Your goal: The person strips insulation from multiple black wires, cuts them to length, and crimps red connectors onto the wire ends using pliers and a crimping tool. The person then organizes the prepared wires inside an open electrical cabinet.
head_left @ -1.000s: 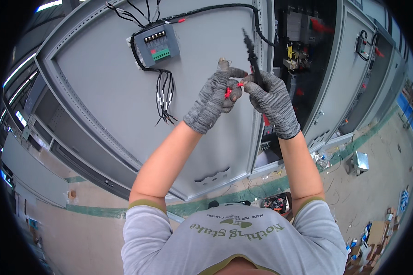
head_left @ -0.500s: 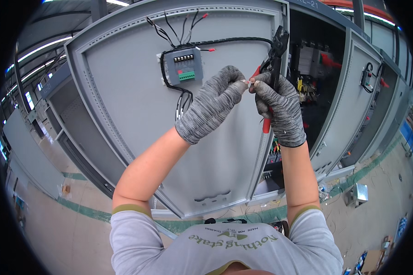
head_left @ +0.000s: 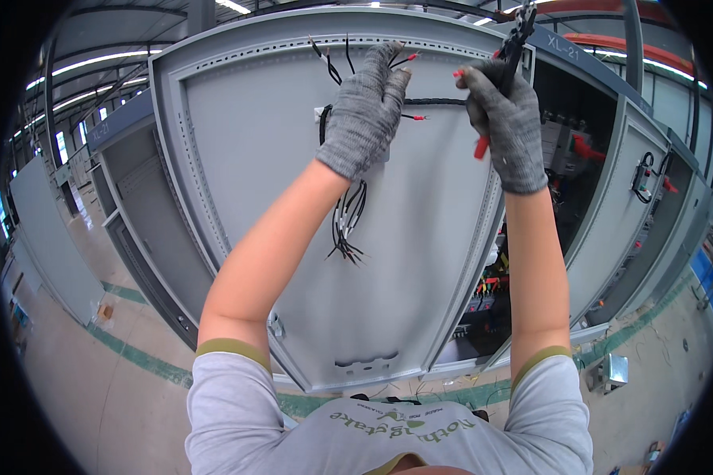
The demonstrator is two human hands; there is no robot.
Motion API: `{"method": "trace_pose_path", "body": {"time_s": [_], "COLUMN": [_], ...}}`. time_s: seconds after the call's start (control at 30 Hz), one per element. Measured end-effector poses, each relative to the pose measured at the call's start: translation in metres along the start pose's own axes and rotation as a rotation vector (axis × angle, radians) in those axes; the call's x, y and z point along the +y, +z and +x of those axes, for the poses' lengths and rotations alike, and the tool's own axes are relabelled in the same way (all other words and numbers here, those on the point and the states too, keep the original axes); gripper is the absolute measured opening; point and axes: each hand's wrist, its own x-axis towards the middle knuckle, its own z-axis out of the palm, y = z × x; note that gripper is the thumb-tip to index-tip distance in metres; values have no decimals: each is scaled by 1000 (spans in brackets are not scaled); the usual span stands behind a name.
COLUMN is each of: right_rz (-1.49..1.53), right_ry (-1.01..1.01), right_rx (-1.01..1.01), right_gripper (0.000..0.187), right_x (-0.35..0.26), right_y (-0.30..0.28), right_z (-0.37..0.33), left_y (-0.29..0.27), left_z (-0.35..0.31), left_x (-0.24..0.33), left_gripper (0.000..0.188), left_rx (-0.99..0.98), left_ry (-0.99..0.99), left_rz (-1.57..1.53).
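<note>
My left hand (head_left: pixel 364 115), in a grey knit glove, is raised in front of the grey cabinet door. Its thumb and fingertips are apart beside the upper black wires (head_left: pixel 348 55), one of which ends in a red terminal (head_left: pixel 413 57). The palm hides most of the grey module on the door. My right hand (head_left: pixel 505 119), gloved alike, grips black pliers with red handles (head_left: pixel 482 147). Between its thumb and finger sits a small red terminal (head_left: pixel 459 73). Another red-tipped wire (head_left: pixel 420 118) sticks out below the left fingers.
The grey door panel (head_left: pixel 293 237) spans the middle. A black sleeved cable (head_left: pixel 440 101) runs along it to the right edge, and loose wires (head_left: pixel 345 229) hang below the module. The open cabinet (head_left: pixel 566 142) shows wiring inside. A metal box (head_left: pixel 612 372) stands on the floor.
My hands have moved apart and upward. The left has left the small part it was pinching with the right and is now at the upper wires. The right still holds the pliers.
</note>
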Motion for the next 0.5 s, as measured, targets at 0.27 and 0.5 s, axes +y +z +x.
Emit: {"method": "trace_pose_path", "body": {"time_s": [0.27,0.5], "right_rz": [-219,-271], "right_ry": [-49,-46], "right_rx": [63,34], "right_gripper": [13,14], "right_x": [23,37], "right_y": [18,24], "right_z": [52,38], "left_y": [24,24], "left_z": [26,17], "left_x": [-38,-43], "left_gripper": [24,19], "left_rx": [157,74], "left_ry": [132,147], "left_rz": [184,-82]}}
